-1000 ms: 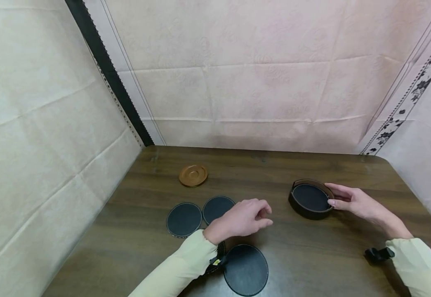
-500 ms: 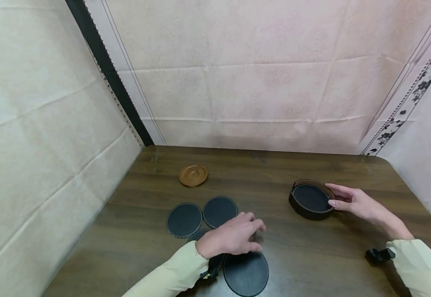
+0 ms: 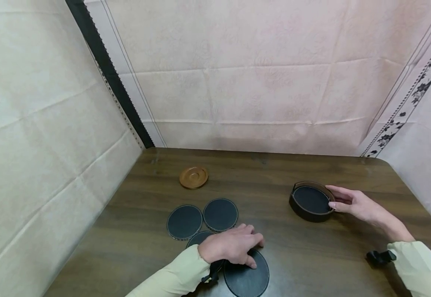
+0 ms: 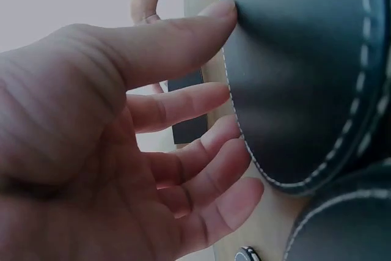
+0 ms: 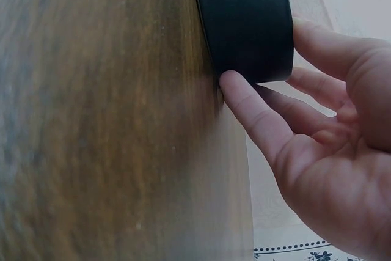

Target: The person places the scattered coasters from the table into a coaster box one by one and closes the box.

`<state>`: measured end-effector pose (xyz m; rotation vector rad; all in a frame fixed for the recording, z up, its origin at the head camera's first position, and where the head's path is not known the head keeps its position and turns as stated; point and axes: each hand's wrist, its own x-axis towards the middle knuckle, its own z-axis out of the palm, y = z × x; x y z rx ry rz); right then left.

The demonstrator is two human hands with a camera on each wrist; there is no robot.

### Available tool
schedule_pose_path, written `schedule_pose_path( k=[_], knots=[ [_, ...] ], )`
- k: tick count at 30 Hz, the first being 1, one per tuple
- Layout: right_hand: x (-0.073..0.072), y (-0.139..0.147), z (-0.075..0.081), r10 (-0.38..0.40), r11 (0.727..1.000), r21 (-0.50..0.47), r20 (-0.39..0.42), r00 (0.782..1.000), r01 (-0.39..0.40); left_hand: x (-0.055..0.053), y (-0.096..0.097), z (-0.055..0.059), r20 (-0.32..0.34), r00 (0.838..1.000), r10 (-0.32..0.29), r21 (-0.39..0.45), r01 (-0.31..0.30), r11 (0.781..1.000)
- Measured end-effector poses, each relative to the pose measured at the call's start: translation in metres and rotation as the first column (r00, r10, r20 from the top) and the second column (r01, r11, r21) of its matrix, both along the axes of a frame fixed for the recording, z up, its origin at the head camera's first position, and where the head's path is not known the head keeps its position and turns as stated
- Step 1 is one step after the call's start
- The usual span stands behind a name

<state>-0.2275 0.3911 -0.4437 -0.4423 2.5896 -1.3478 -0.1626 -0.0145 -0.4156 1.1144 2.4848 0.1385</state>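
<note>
My left hand point(image 3: 228, 245) is over the nearest black round leather coaster point(image 3: 246, 280), its thumb overlapping the coaster's top. In the left wrist view the thumb tip and loosely bent fingers lie right at the stitched edge of this coaster point(image 4: 293, 77). Off to the right, my right hand point(image 3: 356, 204) grips the side of a black round coaster holder point(image 3: 304, 213), with a coaster point(image 3: 311, 199) inside. The right wrist view shows fingers around the holder's wall point(image 5: 244, 22). A third black coaster point(image 3: 199, 236) is partly hidden beneath my left wrist.
Two more black coasters, a left one point(image 3: 184, 222) and a right one point(image 3: 220, 214), lie side by side beyond my left hand. Farther back is a brown round wooden dish point(image 3: 194, 177). Pale cloth point(image 3: 260, 95) hangs behind the brown wooden table point(image 3: 260, 173).
My left hand has moved toward me and slightly left, off the far coasters and onto the nearest one. My right hand and the holder have stayed in place.
</note>
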Motion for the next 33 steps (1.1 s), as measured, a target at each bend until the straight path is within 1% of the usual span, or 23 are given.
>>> schedule_pose_path(
  k=[6,8,11,14,18,21,24,26,30,33],
  knots=[
    [0.0,0.0,0.002,-0.008,1.0,0.029,-0.009,1.0,0.008,0.001,0.001,-0.001,0.0,1.0,-0.008,-0.002,0.008,1.0],
    [0.0,0.001,0.003,-0.014,0.999,0.036,-0.007,1.0,0.014,0.0,0.001,0.0,0.009,1.0,-0.01,-0.002,0.01,1.0],
    [0.0,0.001,0.003,-0.008,0.999,0.04,-0.005,1.0,0.008,0.001,0.001,0.0,0.04,0.999,-0.011,-0.006,0.012,1.0],
    [0.001,0.001,0.004,-0.013,0.999,0.042,-0.006,1.0,0.013,0.002,0.001,0.002,0.057,0.998,-0.036,-0.013,0.037,0.999],
    [0.001,0.001,0.006,-0.013,0.999,0.042,-0.008,1.0,0.013,0.004,0.002,0.006,0.028,0.995,-0.093,-0.022,0.093,0.995],
    [0.001,0.002,0.006,-0.01,0.999,0.037,-0.005,1.0,0.01,0.003,0.003,0.01,0.023,0.993,-0.116,-0.021,0.116,0.993],
    [0.001,0.002,0.006,-0.013,0.999,0.037,-0.01,1.0,0.013,0.0,0.005,0.017,0.041,0.992,-0.116,-0.001,0.116,0.993],
    [0.001,0.002,0.006,-0.009,0.999,0.042,-0.017,1.0,0.01,-0.002,0.007,0.023,0.042,0.992,-0.119,0.018,0.118,0.993],
    [0.001,0.001,0.004,-0.014,0.999,0.038,-0.003,1.0,0.014,-0.006,0.013,0.033,0.02,0.99,-0.139,0.036,0.138,0.99],
    [0.001,0.001,0.002,-0.018,0.999,0.032,0.009,1.0,0.018,-0.01,0.019,0.039,0.007,0.985,-0.174,0.059,0.174,0.983]
  ],
)
